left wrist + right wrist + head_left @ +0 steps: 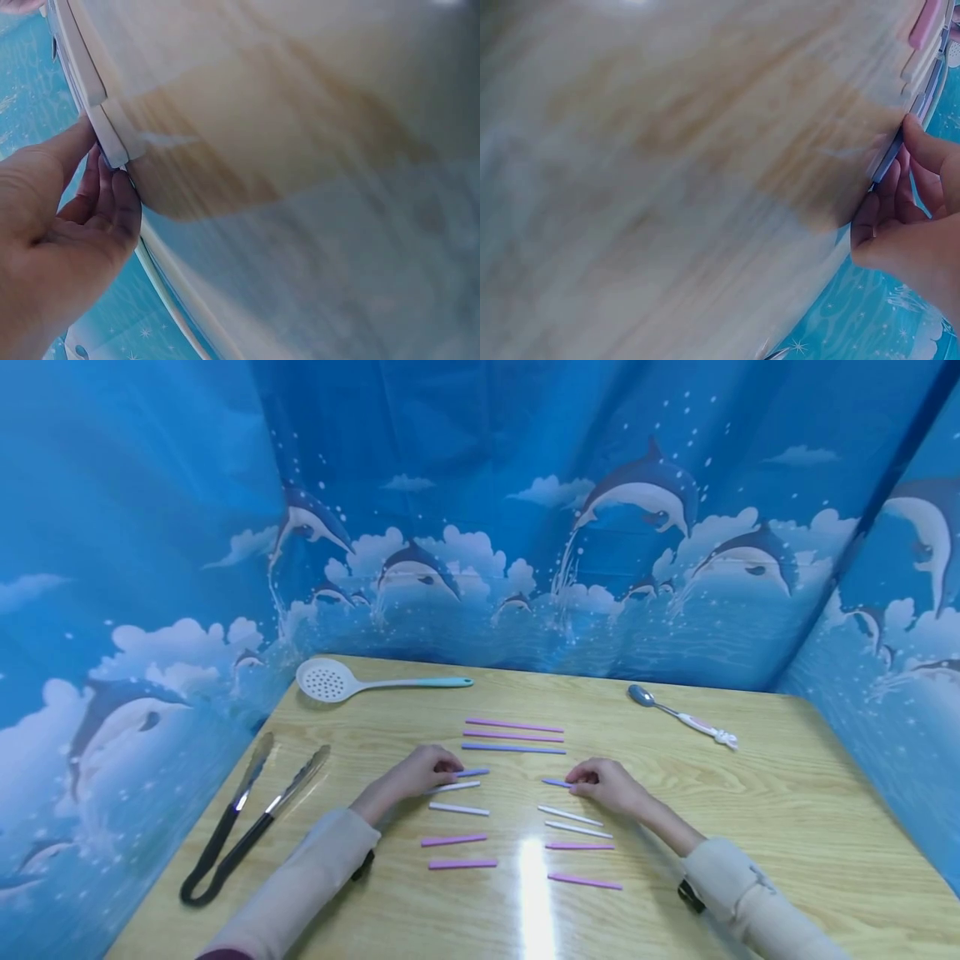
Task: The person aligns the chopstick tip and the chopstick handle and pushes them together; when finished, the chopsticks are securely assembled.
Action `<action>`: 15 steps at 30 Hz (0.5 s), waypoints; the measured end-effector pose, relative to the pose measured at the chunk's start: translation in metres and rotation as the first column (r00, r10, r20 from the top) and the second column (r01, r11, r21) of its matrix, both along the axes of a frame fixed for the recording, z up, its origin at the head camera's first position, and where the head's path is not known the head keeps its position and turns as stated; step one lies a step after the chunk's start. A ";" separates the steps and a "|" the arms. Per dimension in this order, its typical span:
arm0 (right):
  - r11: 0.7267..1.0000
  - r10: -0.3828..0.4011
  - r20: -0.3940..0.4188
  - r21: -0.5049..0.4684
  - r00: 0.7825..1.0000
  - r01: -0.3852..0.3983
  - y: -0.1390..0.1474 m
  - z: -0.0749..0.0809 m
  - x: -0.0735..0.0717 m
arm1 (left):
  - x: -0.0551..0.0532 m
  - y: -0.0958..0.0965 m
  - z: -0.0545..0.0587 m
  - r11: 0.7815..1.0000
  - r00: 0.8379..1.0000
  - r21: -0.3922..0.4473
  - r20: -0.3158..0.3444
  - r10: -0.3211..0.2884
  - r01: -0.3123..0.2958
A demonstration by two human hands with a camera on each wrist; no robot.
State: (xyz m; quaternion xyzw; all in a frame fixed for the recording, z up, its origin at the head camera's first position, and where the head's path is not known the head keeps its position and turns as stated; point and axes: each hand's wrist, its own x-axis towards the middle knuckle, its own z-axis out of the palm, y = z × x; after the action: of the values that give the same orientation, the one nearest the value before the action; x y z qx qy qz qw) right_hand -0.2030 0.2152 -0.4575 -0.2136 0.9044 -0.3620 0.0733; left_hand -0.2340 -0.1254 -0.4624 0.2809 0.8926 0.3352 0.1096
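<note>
My left hand [420, 772] pinches the left end of a short purple stick [474, 772] on the table. Across a gap, my right hand [609, 785] holds another short purple stick [556, 782] between thumb and fingers; it looks dark blue in the right wrist view. Just below the left hand lie white sticks [459, 809], one partly behind its fingers, then pink sticks [462, 864]. White sticks [577, 829] and pink sticks [585, 882] lie in a similar column below the right hand. Beyond both hands, a long purple stick [513, 748] and two long pink sticks [514, 737] lie roughly parallel.
Black-handled metal tongs [225, 827] lie spread at the table's left. A white slotted skimmer [326, 680] with a turquoise handle end rests at the back left, a spoon [678, 714] at the back right. Dolphin-print curtains [480, 468] stand behind the wooden table [795, 827] and at its sides.
</note>
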 end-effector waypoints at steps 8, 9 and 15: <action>1.000 -0.009 -0.040 -0.009 0.999 0.009 -0.005 0.002 0.001 | 0.003 0.003 0.004 1.000 0.999 -0.019 -0.046 0.022 -0.023; 1.000 -0.009 -0.043 -0.017 0.999 0.008 -0.007 0.002 0.001 | 0.003 0.004 0.005 1.000 0.998 -0.013 -0.053 0.028 -0.028; 0.996 0.003 -0.019 -0.086 1.000 -0.004 -0.023 0.005 0.004 | 0.008 0.012 0.009 0.999 0.996 0.038 -0.086 0.016 -0.013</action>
State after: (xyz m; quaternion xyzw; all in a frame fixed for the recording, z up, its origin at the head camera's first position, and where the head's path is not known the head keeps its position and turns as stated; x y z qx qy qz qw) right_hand -0.1995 0.1920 -0.4524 -0.2214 0.8884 -0.3983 0.0563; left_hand -0.2262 -0.1134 -0.4536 0.2906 0.8922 0.3400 0.0632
